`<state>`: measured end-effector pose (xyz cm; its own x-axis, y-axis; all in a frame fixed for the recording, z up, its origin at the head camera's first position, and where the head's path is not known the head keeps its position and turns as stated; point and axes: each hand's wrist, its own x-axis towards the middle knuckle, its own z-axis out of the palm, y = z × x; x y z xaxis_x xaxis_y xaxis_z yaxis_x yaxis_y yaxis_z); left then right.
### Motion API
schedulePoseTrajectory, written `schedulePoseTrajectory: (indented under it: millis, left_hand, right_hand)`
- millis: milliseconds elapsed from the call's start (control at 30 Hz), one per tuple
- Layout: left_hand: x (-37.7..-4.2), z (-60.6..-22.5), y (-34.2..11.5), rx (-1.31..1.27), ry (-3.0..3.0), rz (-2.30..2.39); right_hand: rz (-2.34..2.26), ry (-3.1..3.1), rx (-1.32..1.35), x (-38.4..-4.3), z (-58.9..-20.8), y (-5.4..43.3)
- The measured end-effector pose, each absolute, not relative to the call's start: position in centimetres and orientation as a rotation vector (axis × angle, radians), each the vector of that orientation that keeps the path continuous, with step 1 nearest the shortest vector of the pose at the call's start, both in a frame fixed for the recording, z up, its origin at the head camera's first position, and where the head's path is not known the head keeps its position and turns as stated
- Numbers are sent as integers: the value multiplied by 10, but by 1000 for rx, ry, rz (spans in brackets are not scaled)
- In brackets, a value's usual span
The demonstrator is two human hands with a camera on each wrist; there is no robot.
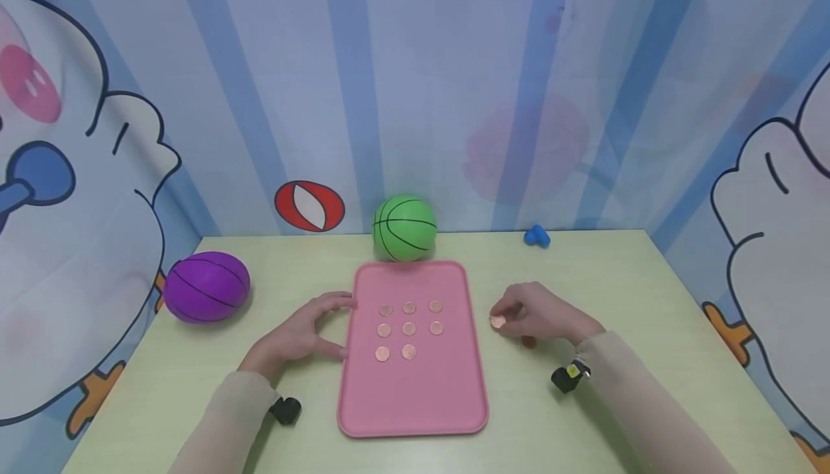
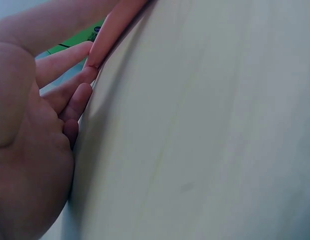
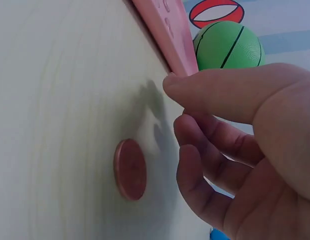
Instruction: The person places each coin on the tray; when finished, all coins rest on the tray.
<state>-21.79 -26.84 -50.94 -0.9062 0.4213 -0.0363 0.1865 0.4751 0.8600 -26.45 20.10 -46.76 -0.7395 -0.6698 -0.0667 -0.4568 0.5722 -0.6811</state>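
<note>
A pink tray (image 1: 415,402) lies on the table with several copper coins (image 1: 408,329) on it in rows of three, three and two. My left hand (image 1: 301,333) touches the tray's left edge with thumb and fingertips spread apart; in the left wrist view its fingers (image 2: 70,100) lie along the rim. Right of the tray, my right hand (image 1: 541,314) pinches a copper coin (image 1: 497,321) between thumb and fingers, just above the table. Below that hand another coin (image 3: 130,170) is on the table. The pinched coin is hidden behind the thumb in the right wrist view.
A green ball (image 1: 405,228) sits against the tray's far edge. At the table's left stands a purple ball (image 1: 207,287), and a small blue object (image 1: 537,236) lies at the back right. A printed curtain (image 1: 421,99) hangs behind the table (image 1: 298,431).
</note>
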Motion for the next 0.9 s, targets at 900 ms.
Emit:
schedulePoseTrajectory:
  millis: [900]
  left_hand:
    - [-219, -513, -270, 532, 2491, 1401]
  right_hand:
    - [-975, 2481, -1158, -253, -463, 141]
